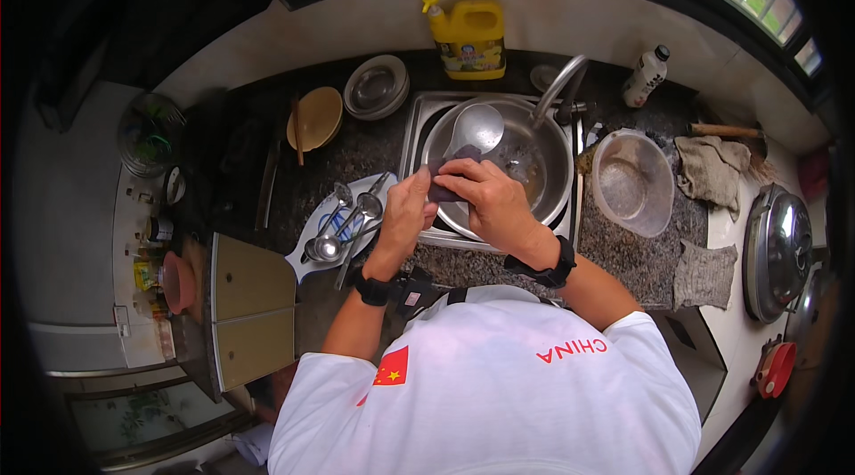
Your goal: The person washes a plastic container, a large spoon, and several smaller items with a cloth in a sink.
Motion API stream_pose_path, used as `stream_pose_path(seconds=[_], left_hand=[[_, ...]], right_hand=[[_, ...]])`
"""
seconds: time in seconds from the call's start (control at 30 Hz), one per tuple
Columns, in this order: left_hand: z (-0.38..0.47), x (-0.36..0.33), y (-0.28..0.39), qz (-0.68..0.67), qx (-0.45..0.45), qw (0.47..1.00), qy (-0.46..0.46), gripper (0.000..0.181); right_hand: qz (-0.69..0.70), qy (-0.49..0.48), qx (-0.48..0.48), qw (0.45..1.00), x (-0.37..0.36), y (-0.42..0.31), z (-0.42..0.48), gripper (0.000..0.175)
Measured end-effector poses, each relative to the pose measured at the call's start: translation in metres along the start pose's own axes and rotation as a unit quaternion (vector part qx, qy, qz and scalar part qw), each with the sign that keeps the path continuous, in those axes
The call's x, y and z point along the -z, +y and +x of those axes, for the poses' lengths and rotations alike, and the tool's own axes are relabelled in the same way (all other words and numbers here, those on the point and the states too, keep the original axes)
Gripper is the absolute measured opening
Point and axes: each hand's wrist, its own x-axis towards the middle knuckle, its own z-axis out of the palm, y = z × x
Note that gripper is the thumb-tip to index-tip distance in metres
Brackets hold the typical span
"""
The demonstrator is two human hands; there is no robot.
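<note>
A broad metal ladle [479, 126] is held over the round steel sink basin [551, 191], its bowl toward the back. My left hand [405, 213] closes around the handle end, thumb up; most of the handle is hidden by fingers and cloth. A dark cloth [446, 189] is bunched around the handle below the bowl, pinched in my right hand [495, 200]. Some murky water lies in the basin. Left of the sink, several metal ladles and spoons [367, 205] rest on a white-and-blue fish-shaped plate [302, 254].
The curved faucet [558, 88] arches over the basin's back right. Behind stands a yellow detergent jug [471, 41]. Stacked bowls [377, 88] and a yellow bowl [314, 118] with chopsticks sit left. At right are a plastic tub [633, 182], a bottle [646, 76], rags [713, 168] and a lidded pan [778, 253].
</note>
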Motion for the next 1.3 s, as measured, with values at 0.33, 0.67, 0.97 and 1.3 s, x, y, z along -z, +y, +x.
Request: stream_pose_path(seconds=[0.33,0.67,0.97,1.3], left_hand=[[-0.009,0.023,0.021,0.156,-0.073,0.985,-0.027,0.020],[-0.006,0.032,0.045,0.199,-0.078,0.975,-0.057,0.021],[0.013,0.010,0.025,0.093,-0.138,0.985,-0.042,0.024],[0.018,-0.006,-0.006,0.140,-0.171,0.974,-0.047,0.024]], right_hand=[[-0.055,0.065,-0.125,0.989,0.014,0.061,-0.005,0.044],[0.022,-0.091,-0.181,0.979,0.015,0.057,-0.007,0.038],[0.197,-0.064,-0.284,0.936,0.002,0.060,-0.007,0.019],[0.227,-0.004,-0.272,0.935,0.008,0.049,-0.014,0.022]])
